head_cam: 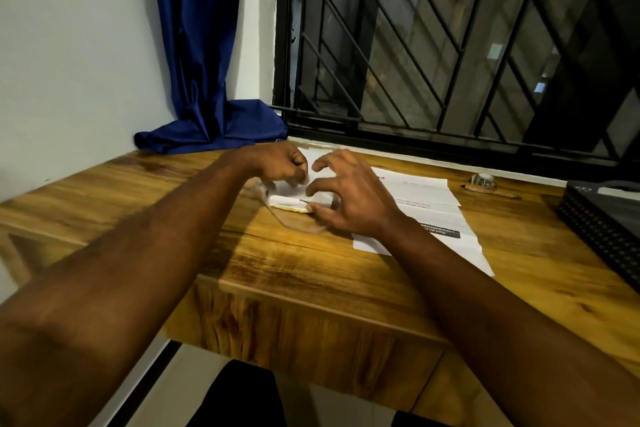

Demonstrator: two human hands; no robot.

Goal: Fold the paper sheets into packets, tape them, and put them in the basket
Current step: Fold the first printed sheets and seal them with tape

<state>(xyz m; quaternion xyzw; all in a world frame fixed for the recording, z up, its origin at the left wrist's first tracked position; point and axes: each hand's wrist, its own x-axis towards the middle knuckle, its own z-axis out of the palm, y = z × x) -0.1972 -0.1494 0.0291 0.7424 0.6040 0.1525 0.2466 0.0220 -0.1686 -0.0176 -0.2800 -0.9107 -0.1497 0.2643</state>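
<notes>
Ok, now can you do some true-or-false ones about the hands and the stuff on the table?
1. The curtain is blue. True.
2. The left hand and the right hand are both on the folded paper. True.
3. The tape roll is in the left hand. False: the tape roll lies on the table by the window, past the sheets.
4. The basket stands at the left end of the table. False: the basket is at the right edge.
5. Flat printed sheets lie to the right of the folded paper. True.
</notes>
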